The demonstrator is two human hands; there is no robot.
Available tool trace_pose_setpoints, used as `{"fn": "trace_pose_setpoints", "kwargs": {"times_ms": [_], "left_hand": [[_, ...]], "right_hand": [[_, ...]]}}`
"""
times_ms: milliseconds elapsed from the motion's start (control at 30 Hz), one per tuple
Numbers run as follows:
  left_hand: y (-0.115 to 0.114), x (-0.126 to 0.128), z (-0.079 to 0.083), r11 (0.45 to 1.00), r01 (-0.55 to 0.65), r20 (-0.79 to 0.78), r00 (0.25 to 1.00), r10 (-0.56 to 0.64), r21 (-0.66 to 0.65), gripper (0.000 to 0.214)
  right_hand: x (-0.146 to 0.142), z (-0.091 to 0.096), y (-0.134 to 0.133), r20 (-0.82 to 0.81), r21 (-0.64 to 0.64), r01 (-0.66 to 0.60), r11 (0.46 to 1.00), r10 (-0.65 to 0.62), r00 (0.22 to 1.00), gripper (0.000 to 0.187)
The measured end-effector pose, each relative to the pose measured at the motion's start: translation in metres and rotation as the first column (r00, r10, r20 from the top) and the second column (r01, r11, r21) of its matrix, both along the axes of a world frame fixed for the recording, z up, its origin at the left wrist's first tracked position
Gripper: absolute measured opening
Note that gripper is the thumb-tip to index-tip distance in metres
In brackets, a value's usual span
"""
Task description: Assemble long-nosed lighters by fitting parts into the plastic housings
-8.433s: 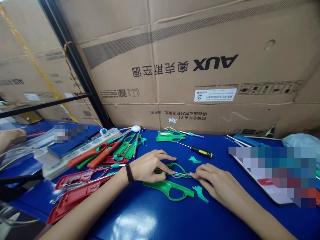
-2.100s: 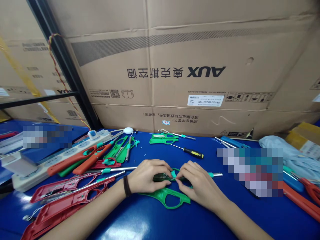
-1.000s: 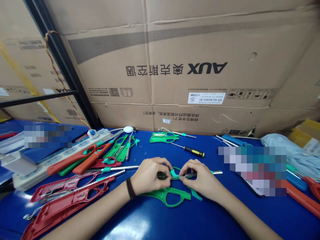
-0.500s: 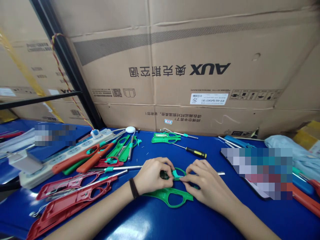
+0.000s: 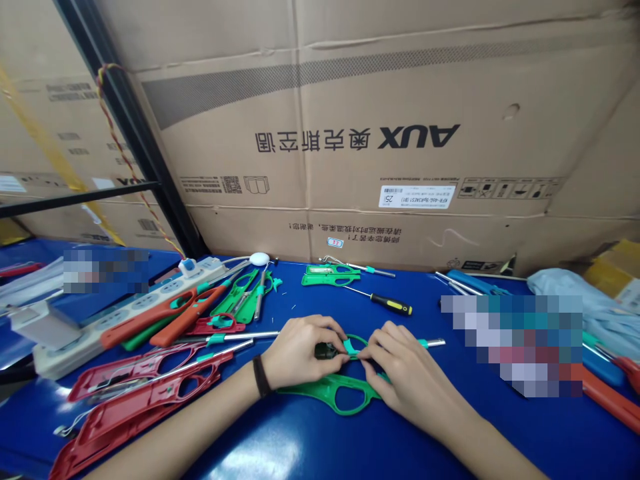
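Both my hands meet over a green lighter half shell [image 5: 356, 346] lying on the blue table [image 5: 310, 440]. My left hand [image 5: 304, 351] is curled and grips its dark rear end. My right hand [image 5: 406, 380] pinches a small teal trigger piece [image 5: 349, 347] against the shell. A metal tube [image 5: 431, 343] sticks out to the right from under my right hand. A second green half shell [image 5: 333, 391] lies flat just in front of both hands.
Red shells [image 5: 135, 400], orange lighters [image 5: 160, 317] and green shells [image 5: 240, 300] crowd the left by a white power strip [image 5: 125, 310]. A black-and-yellow screwdriver [image 5: 385, 302] and another green shell [image 5: 330, 275] lie behind. Cardboard boxes [image 5: 350, 133] wall the back. Orange lighters [image 5: 605, 400] lie far right.
My hands have closed in together over the green shell since the first frame. In the last second they stay put, fingers shifting slightly on the teal piece; the view moves a little.
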State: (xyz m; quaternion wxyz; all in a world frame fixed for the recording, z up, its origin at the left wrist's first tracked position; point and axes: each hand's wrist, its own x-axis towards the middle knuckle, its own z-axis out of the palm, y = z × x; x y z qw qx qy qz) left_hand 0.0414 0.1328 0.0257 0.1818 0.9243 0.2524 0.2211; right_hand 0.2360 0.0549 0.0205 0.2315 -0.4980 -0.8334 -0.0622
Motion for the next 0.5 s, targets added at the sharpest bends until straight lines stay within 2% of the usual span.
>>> {"fn": "trace_pose_setpoints", "kwargs": {"times_ms": [267, 500], "left_hand": [[0.0002, -0.0018, 0.001, 0.986, 0.075, -0.054, 0.996, -0.068, 0.148, 0.013], [-0.0008, -0.0016, 0.0011, 0.984, 0.083, -0.025, 0.996, -0.08, 0.157, 0.011]], "right_hand": [[0.004, -0.0015, 0.0009, -0.018, -0.011, -0.007, 1.0, 0.007, 1.0, 0.015], [0.0045, -0.0028, 0.0009, -0.051, -0.003, -0.016, 1.0, 0.016, 0.999, 0.014]]}}
